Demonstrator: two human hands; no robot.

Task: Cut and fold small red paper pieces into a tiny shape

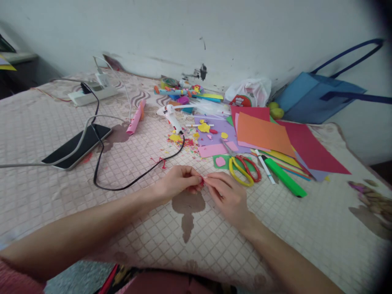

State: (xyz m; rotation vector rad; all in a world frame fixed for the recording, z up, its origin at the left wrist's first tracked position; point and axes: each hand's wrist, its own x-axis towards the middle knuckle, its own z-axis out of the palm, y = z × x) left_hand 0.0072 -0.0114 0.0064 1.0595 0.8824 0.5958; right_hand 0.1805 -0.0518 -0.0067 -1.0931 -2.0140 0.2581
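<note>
I pinch a tiny red scrap (201, 182) — paper, probably — between my left hand (179, 182) and right hand (226, 192), fingertips clamped together; scissors (241, 165) lie near, within reach.

Left hand (177, 183) and right hand (225, 192) pinch a small red scrap (201, 182) together, just in front of the yellow-and-red scissors (243, 168) on the table (306, 228).

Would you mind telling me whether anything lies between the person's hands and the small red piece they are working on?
Nothing visible does: the left hand and right hand both pinch the small red piece directly at their fingertips, above the quilted cover.
</note>
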